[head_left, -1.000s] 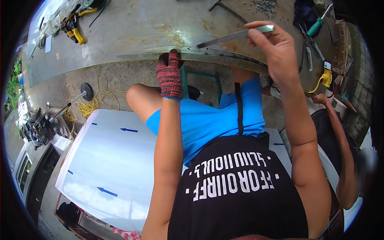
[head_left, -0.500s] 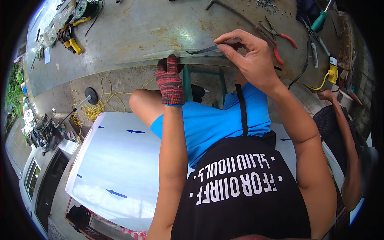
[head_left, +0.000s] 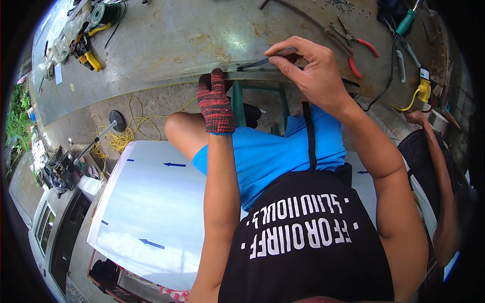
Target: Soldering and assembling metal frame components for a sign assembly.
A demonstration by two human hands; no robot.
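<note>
In a red-and-black knitted glove, my left hand [head_left: 216, 103] is at the near edge of the metal table, its fingers closed on a long clear strip [head_left: 194, 72] lying along that edge. My bare right hand [head_left: 316, 73] pinches a slim grey metal tool [head_left: 261, 63], flat and tapering like tweezers; whether it has one arm or two cannot be made out. Its pointed tip touches down or hovers on the strip just right of the gloved fingers, at a small dark spot. The glove hides part of the strip.
Red-handled pliers [head_left: 368, 48], a bent metal rod [head_left: 308, 22] and a green-handled tool [head_left: 405, 22] lie on the table's right. Yellow-handled cutters [head_left: 91, 59] and a wire spool [head_left: 103, 14] lie left. Below are a green stool [head_left: 262, 91] and yellow cord [head_left: 121, 139]. Another person's arm [head_left: 437, 166] shows at right.
My right hand has shifted slightly left and down with the metal tool, whose tip stays near the same spot. My left hand holds its place; the view has moved slightly.
</note>
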